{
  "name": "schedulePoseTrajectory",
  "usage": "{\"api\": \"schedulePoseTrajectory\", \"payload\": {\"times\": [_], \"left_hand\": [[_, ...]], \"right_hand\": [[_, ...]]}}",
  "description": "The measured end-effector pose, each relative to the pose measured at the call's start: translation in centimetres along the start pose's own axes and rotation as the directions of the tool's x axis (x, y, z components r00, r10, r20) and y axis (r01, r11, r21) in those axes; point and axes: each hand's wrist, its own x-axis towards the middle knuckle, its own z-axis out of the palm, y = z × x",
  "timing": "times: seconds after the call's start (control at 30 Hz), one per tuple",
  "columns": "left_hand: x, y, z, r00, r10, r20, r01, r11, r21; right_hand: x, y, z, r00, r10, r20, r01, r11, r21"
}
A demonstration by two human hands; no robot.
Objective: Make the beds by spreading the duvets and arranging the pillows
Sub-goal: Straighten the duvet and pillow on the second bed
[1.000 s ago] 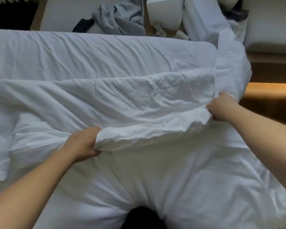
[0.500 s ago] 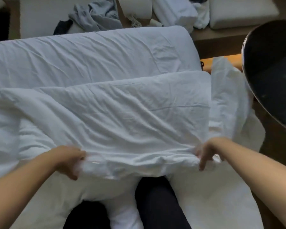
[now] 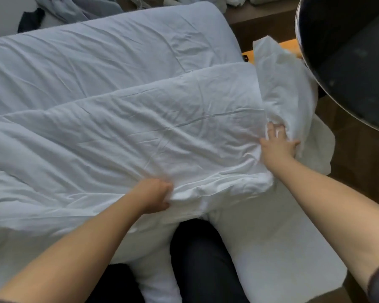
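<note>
A: Duvet location?
B: The duvet (image 3: 140, 132) is laid across the bed (image 3: 271, 248) from centre out to 9 o'clock. It is white, creased and doubled into a thick fold. A second rounded fold is seen behind it toward 12 o'clock.
A: Left hand?
B: The left hand (image 3: 153, 196) is found at 7 o'clock of centre. Its fingers are curled round the duvet's near edge, and the hem is clamped between fingers and palm.
A: Right hand?
B: The right hand (image 3: 276, 145) is placed at 3 o'clock, at the duvet's right end. Its fingers are spread and straight, pressed onto the cloth where the loose cover fabric (image 3: 282, 84) is bunched. The fingertips are partly buried in the folds; nothing is seen gripped.
A: Surroundings?
B: Bare sheet is exposed at 5 o'clock. Legs (image 3: 201, 259) in dark trousers are seen at 6 o'clock, with white cloth draped between them. A dark round object (image 3: 348, 51) is seen at 2 o'clock, blurred, so it cannot be identified. Grey clothing (image 3: 79, 7) is piled at 11 o'clock beyond the bed. A lit wooden strip (image 3: 291, 43) is visible at 1 o'clock.
</note>
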Motion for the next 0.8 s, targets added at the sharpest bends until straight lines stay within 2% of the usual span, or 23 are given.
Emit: {"api": "schedulePoseTrajectory", "payload": {"times": [0.07, 0.13, 0.2, 0.23, 0.33, 0.4, 0.47, 0.57, 0.63, 0.73, 0.8], "left_hand": [[0.8, 0.3, -0.4, 0.999, 0.034, 0.009, -0.034, 0.999, 0.018], [1.3, 0.2, -0.6, 0.997, 0.076, 0.013, -0.076, 0.997, -0.017], [1.8, 0.2, -0.7, 0.994, 0.108, 0.01, -0.108, 0.993, -0.04], [2.1, 0.3, -0.5, 0.992, 0.128, 0.006, -0.128, 0.991, -0.04], [3.0, 0.8, 0.7, 0.986, 0.15, -0.072, -0.151, 0.988, -0.019], [3.6, 0.9, 1.3, 0.979, 0.151, -0.139, -0.151, 0.988, 0.007], [4.2, 1.2, 2.1, 0.954, 0.157, -0.256, -0.171, 0.985, -0.033], [4.9, 2.7, 3.6, 0.831, 0.255, -0.494, -0.338, 0.937, -0.086], [5.2, 3.4, 4.3, 0.817, 0.248, -0.52, -0.336, 0.939, -0.08], [5.5, 2.9, 5.3, 0.835, 0.171, -0.523, -0.254, 0.963, -0.091], [5.6, 2.9, 5.0, 0.797, 0.158, -0.583, -0.234, 0.971, -0.057]], "right_hand": [[0.3, 2.4, 2.3, 0.995, 0.102, 0.023, -0.105, 0.975, 0.197], [-0.1, 5.6, 5.2, 0.957, 0.202, 0.21, -0.273, 0.876, 0.399], [-0.4, 7.2, 7.0, 0.9, 0.206, 0.383, -0.391, 0.769, 0.506], [-0.3, 7.3, 7.4, 0.893, 0.237, 0.382, -0.419, 0.748, 0.515], [1.2, 6.1, 7.3, 0.91, 0.365, 0.198, -0.412, 0.733, 0.542], [2.6, 5.4, 7.7, 0.931, 0.327, 0.159, -0.354, 0.715, 0.602], [3.8, 5.7, 9.4, 0.932, 0.321, 0.17, -0.354, 0.696, 0.624], [4.2, 7.6, 11.4, 0.841, 0.44, 0.314, -0.531, 0.565, 0.631], [4.2, 8.6, 12.1, 0.806, 0.458, 0.375, -0.583, 0.51, 0.632], [4.7, 8.7, 11.8, 0.814, 0.439, 0.381, -0.573, 0.498, 0.651], [4.7, 8.3, 11.4, 0.801, 0.48, 0.359, -0.592, 0.544, 0.595]]}}
